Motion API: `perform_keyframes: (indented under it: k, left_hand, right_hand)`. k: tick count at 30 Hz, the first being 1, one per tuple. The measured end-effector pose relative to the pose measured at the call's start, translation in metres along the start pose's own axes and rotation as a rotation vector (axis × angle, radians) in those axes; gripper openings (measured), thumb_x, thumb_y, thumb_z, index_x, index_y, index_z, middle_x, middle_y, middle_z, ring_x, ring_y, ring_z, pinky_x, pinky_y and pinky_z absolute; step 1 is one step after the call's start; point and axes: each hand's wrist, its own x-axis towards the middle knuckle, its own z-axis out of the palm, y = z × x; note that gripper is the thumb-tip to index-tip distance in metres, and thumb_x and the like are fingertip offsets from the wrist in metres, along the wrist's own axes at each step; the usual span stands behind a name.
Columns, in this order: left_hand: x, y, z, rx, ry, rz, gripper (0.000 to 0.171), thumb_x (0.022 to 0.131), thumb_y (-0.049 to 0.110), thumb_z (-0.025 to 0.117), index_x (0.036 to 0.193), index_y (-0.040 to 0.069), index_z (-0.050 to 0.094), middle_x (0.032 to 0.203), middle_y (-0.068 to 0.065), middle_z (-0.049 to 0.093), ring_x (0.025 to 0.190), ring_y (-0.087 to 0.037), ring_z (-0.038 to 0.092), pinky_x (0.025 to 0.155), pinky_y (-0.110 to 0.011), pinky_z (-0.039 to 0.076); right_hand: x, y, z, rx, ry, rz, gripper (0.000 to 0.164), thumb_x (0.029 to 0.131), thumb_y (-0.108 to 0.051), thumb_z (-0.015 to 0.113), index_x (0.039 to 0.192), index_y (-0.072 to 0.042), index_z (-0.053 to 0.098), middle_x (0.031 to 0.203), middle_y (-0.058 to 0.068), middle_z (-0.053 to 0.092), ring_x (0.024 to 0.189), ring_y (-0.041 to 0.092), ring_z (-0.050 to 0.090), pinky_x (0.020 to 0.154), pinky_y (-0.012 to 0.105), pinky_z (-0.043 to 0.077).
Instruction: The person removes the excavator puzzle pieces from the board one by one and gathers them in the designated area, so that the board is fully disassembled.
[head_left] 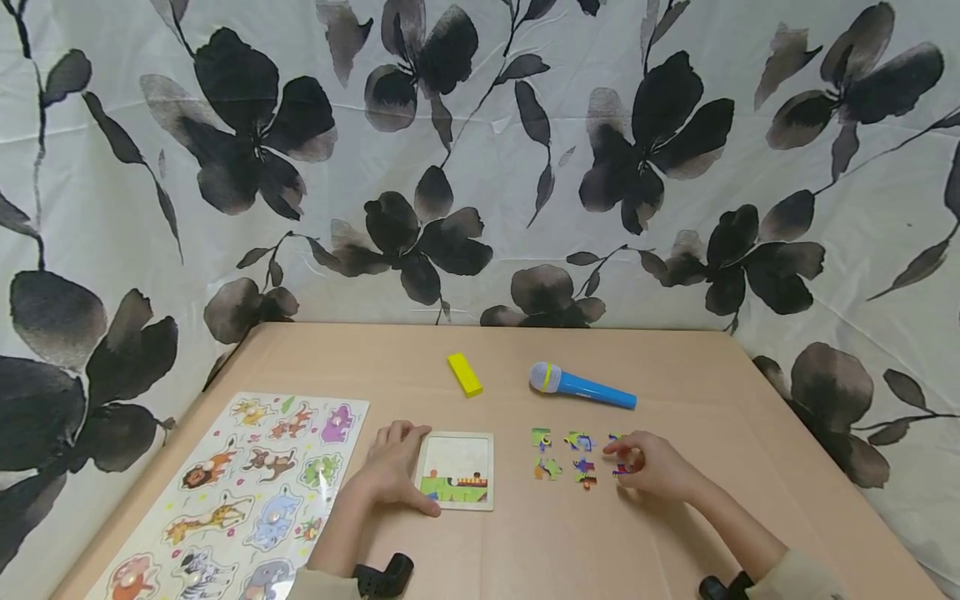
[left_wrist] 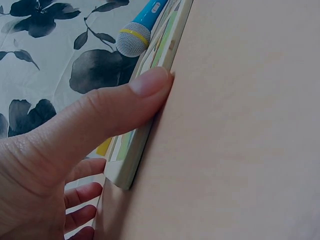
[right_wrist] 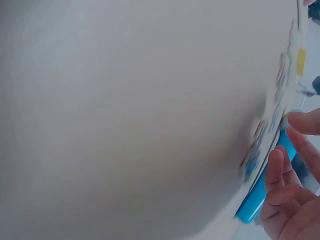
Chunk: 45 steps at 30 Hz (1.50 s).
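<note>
From the head camera I see the person's left hand spanning the left side of the tray, which lies flat on the table. The hand is spread wide, thumb at the near edge and fingers by the far left corner, holding the tray between them. My left wrist view shows the thumb against the tray's side. Inside, a strip of mostly green set pieces fills the near part; the pale base shows above it.

The right hand is at the right end of the loose pieces, its thumb and forefinger tips close together and its other fingers bent. I cannot tell whether it pinches a piece. These pieces lie in two rows of small clusters, to the right of the tray and apart from it.

Beyond them I have the blue mic, head end leftward, and the yellow block past the tray. An animal sheet lies left of the tray, and a flowered cloth rises behind the table.
</note>
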Motion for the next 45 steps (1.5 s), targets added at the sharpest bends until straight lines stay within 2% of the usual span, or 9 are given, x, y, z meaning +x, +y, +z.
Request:
perform_keyframes:
  k: [17, 23, 27, 31, 38, 45]
  left_hand:
    - [-0.001, 0.0, 0.0, 0.002, 0.001, -0.003, 0.114, 0.039, 0.048, 0.089, 0.133, 0.005, 0.041, 0.12, -0.012, 0.037, 0.113, -0.034, 0.029, 0.092, -0.049, 0.03]
    - [0.0, 0.001, 0.0, 0.008, 0.0, -0.003, 0.114, 0.039, 0.048, 0.089, 0.133, 0.005, 0.041, 0.119, -0.011, 0.037, 0.112, -0.033, 0.03, 0.091, -0.049, 0.03]
    - [-0.001, 0.001, 0.0, 0.011, 0.002, 0.0, 0.114, 0.039, 0.048, 0.089, 0.133, 0.004, 0.041, 0.118, -0.011, 0.037, 0.111, -0.033, 0.03, 0.091, -0.049, 0.03]
    - [-0.001, 0.001, 0.0, 0.011, 0.003, -0.003, 0.113, 0.039, 0.048, 0.089, 0.133, 0.005, 0.042, 0.118, -0.011, 0.037, 0.112, -0.034, 0.03, 0.092, -0.049, 0.03]
    - [0.0, 0.001, 0.0, 0.018, 0.0, -0.007, 0.113, 0.04, 0.048, 0.089, 0.133, 0.005, 0.042, 0.119, -0.011, 0.037, 0.113, -0.034, 0.03, 0.092, -0.049, 0.03]
    - [-0.001, 0.001, -0.001, 0.023, -0.004, 0.003, 0.112, 0.041, 0.049, 0.088, 0.133, 0.005, 0.042, 0.118, -0.011, 0.037, 0.112, -0.034, 0.03, 0.091, -0.05, 0.03]
  right_hand:
    - [0.034, -0.056, 0.032, 0.096, -0.036, -0.073, 0.031, 0.074, -0.001, 0.07, 0.104, 0.0, 0.063, 0.091, 0.012, 0.055, 0.058, 0.011, 0.047, 0.047, 0.022, 0.04]
    - [0.048, -0.072, 0.048, 0.086, -0.059, -0.097, 0.031, 0.074, -0.006, 0.073, 0.104, -0.003, 0.064, 0.091, 0.008, 0.057, 0.062, 0.011, 0.048, 0.054, 0.022, 0.042]
    - [0.055, -0.087, 0.058, 0.088, -0.075, -0.084, 0.031, 0.074, -0.007, 0.073, 0.104, -0.005, 0.065, 0.092, 0.008, 0.058, 0.065, 0.013, 0.047, 0.056, 0.021, 0.041]
    - [0.062, -0.1, 0.068, 0.115, -0.108, -0.075, 0.031, 0.074, -0.007, 0.074, 0.104, -0.005, 0.065, 0.093, 0.007, 0.058, 0.067, 0.015, 0.048, 0.056, 0.021, 0.041]
    - [0.074, -0.12, 0.085, 0.147, -0.159, -0.126, 0.031, 0.074, -0.007, 0.074, 0.103, -0.003, 0.066, 0.09, 0.008, 0.059, 0.06, 0.013, 0.048, 0.054, 0.019, 0.039]
    - [0.084, -0.136, 0.1, 0.154, -0.211, -0.114, 0.032, 0.074, -0.008, 0.074, 0.105, -0.003, 0.065, 0.087, 0.004, 0.058, 0.059, 0.011, 0.048, 0.054, 0.019, 0.042]
